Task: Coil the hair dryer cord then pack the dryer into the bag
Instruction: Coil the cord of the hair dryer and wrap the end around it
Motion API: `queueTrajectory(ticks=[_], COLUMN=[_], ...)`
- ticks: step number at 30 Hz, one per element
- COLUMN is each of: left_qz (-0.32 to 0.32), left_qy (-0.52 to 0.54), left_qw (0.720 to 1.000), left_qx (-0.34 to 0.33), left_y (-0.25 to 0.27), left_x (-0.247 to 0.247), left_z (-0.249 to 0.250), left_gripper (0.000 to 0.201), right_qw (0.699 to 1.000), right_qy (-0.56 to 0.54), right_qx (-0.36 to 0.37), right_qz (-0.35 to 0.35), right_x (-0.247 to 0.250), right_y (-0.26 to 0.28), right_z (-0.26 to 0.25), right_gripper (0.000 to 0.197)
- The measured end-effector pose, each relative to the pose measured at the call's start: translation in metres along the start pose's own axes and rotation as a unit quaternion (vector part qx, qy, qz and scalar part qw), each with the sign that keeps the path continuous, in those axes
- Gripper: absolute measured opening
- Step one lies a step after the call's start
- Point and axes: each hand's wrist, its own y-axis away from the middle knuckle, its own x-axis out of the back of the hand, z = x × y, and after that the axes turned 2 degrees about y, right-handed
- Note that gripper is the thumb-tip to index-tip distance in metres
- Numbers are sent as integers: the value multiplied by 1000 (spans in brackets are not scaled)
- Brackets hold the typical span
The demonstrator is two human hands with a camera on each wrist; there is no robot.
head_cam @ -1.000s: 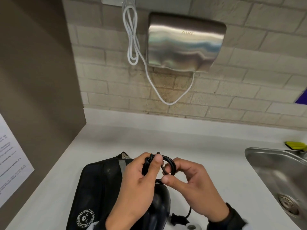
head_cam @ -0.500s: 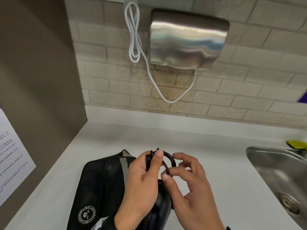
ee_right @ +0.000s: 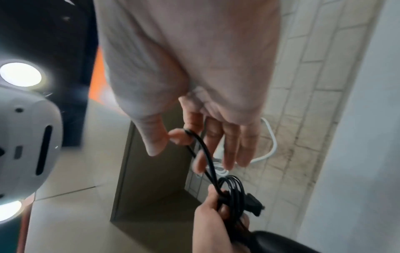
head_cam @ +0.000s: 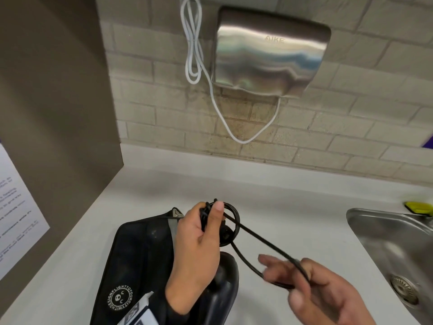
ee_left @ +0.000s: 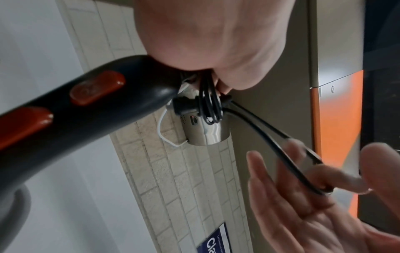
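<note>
On the white counter (head_cam: 269, 195), our left hand (head_cam: 199, 242) grips the coiled cord (head_cam: 230, 221) against the dryer (head_cam: 225, 277); our right hand (head_cam: 316, 285) pinches one drawn-out loop.

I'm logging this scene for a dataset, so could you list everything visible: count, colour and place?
hair dryer: one, black with two orange-red switches, over the bag, held up at its handle end.
cord: one, black, small coil in the left hand, a long loop pulled toward the right hand.
plug: one, black, at the coil.
bag: one, black with a white round logo, on the counter.
counter: one, white.
hand dryer: one, steel, on the brick wall.
white cable: one, hanging beside the hand dryer.
sink: one, steel, at right.
yellow item: one, behind the sink.
paper notice: one, white, left panel.
left hand: grips the coil.
right hand: pinches the loop.
</note>
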Motion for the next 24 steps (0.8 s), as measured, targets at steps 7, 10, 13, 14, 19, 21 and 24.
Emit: queueTrajectory(ticks=[7,10,13,14,19,21,24], left_qz=[-6,-10,-22,-23,-34,-38,-43], left_qy=[-10,7,35,42,89,113,103], left_qw=[1000,1000,998,998,994,991,992], left_qx=[-1,13,48,51,46,60,53], left_y=[3,3,4,4,7,5,4], left_x=[-1,-1,0,1,1,2,4], left_z=[1,4,6,7,6,5,6], left_gripper=[37,37,39,40,43,46,48], right_qw=[881,937,981,984,982,985,987], right_qy=[-465,-327,-174,-151,-42,2,27], right_qx=[54,118,87,92,170,132,130], right_qz=[-65,-35,-5,-5,-68,-115,-87], right_x=[-7,-16,-21,-21,-9,-5,-2], right_y=[-11,-17,-17,-16,-17,-22,-19], right_z=[17,7,2,-1,-5,-10,-16], right_gripper=[31,7,29,32,18,22,24])
